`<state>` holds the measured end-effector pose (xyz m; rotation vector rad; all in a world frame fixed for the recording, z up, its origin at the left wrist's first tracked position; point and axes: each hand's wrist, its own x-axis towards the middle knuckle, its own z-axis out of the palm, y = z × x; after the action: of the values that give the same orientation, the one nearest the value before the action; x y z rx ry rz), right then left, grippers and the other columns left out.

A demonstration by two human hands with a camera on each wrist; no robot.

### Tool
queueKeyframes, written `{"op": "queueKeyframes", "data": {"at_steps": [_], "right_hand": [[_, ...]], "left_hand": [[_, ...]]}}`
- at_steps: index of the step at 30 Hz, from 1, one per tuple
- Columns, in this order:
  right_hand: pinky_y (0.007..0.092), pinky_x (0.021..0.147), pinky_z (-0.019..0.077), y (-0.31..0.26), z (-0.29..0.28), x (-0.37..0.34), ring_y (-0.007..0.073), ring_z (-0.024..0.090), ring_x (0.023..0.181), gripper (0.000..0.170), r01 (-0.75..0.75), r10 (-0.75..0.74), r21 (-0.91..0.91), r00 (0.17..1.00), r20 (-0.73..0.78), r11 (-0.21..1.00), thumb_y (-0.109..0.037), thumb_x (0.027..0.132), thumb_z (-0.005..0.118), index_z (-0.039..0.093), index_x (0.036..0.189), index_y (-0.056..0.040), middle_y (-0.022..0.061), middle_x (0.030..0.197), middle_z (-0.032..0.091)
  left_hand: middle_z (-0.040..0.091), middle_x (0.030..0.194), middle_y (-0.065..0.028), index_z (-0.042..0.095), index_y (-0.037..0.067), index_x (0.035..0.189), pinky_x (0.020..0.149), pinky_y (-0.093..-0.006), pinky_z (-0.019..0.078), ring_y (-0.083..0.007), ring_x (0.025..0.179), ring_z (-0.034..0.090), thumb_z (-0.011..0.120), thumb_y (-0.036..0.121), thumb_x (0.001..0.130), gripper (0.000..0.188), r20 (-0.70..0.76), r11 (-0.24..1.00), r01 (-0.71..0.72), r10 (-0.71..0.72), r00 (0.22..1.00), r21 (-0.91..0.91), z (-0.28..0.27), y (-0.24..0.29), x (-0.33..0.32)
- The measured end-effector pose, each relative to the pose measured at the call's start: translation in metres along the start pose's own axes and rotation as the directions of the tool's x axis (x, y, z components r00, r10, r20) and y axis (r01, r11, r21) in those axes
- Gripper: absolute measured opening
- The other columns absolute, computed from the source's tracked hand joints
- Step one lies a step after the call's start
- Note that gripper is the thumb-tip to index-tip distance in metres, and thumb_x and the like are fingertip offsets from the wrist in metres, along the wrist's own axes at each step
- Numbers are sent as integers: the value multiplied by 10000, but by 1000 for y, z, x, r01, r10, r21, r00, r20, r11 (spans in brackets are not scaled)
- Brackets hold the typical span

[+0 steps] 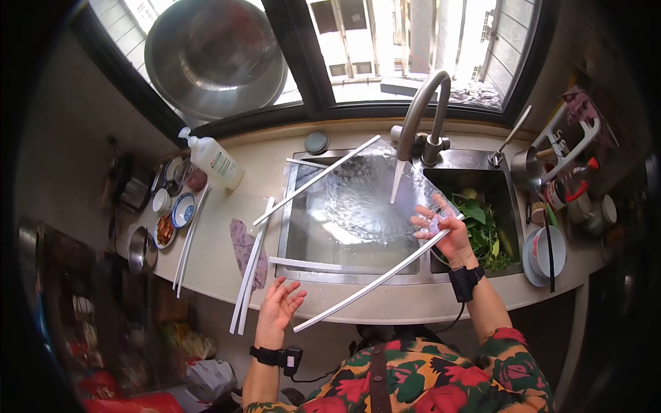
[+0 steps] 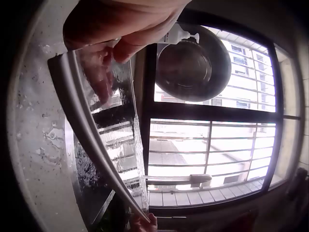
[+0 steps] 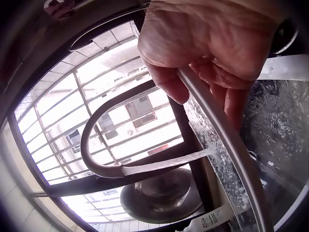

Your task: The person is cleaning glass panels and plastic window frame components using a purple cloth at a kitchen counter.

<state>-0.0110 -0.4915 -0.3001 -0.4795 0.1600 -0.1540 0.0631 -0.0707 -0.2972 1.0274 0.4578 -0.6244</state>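
Observation:
A clear panel (image 1: 372, 199) with white strips along two opposite edges is tilted over the left sink basin, and water from the tap (image 1: 413, 120) splashes across it. At its lower left edge is my left hand (image 1: 279, 310), thumb on one face and fingers visible through the panel (image 2: 120, 140) in the left wrist view. My right hand (image 1: 451, 237) grips the near right corner by the white strip (image 1: 379, 281). In the right wrist view, the right hand (image 3: 207, 48) has its thumb on one side of the strip (image 3: 227, 130) and fingers on the other.
Loose white strips (image 1: 251, 275) lie on the left counter beside a purple cloth (image 1: 241, 248), a pump bottle (image 1: 215, 162) and small dishes (image 1: 183, 210). Green leaves (image 1: 485, 227) fill the right basin. Bowls (image 1: 549, 251) and a rack (image 1: 561, 148) stand farther right.

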Motion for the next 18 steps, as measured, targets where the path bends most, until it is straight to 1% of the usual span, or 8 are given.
{"op": "queueKeyframes", "data": {"at_steps": [1,3,5,6,9,10,13,18], "right_hand": [[552,754,468,-3,0,1,440,510,1016,648,10,-10,-24,1000,-13,1000,-38,671,418,281,1299,-123,291,1203,438],[539,748,464,-11,2,6,434,514,1007,661,0,0,-12,1000,19,1000,-33,666,434,274,1302,-122,289,1192,446],[516,744,455,-21,8,9,429,518,1004,679,27,-32,-83,997,-63,996,-26,663,456,262,1306,-121,287,1179,455],[475,732,445,-24,6,14,424,508,1023,678,22,-21,-10,998,66,1000,-19,663,471,267,1301,-121,282,1183,451],[441,716,440,-33,5,17,416,497,1041,658,22,-23,-83,1000,-15,996,-18,668,467,281,1290,-125,277,1198,439],[414,703,436,-33,-6,22,414,489,1047,659,16,-14,-28,996,84,999,-21,665,467,284,1288,-132,270,1198,434],[404,692,434,-34,-5,23,418,494,1037,653,23,-20,-26,995,100,999,-24,664,467,293,1284,-135,263,1183,445],[479,767,451,-37,6,20,428,493,1038,658,35,-33,-103,999,21,994,-33,663,464,296,1291,-130,255,1175,454]], "left_hand": [[544,1041,-169,366,88,1139,641,-357,542,-307,806,619,437,126,899,253,-25,998,37,-36,999,46,2,-2,5],[551,1016,-161,366,85,1113,621,-355,535,-295,779,621,465,105,881,253,-32,999,45,-44,999,7,8,-3,18],[575,972,-136,407,105,1051,632,-366,545,-297,783,619,477,98,877,187,-25,998,67,-66,997,21,18,-1,26],[578,963,-137,415,100,1037,635,-369,549,-300,788,622,484,84,872,180,-20,998,64,-64,998,-6,22,0,26],[578,967,-141,423,91,1026,641,-367,555,-306,805,625,513,58,854,197,-20,999,38,-38,999,-3,36,4,25],[578,967,-141,423,91,1026,641,-367,555,-306,805,625,513,58,854,197,-22,999,36,-36,999,-2,38,4,27],[575,975,-145,430,82,1011,651,-364,558,-319,835,622,546,37,832,218,-15,999,35,-35,999,1,38,1,32],[539,1090,-179,390,100,1071,667,-369,558,-342,861,615,559,31,820,310,22,999,37,-36,999,-30,45,-2,29]]}}
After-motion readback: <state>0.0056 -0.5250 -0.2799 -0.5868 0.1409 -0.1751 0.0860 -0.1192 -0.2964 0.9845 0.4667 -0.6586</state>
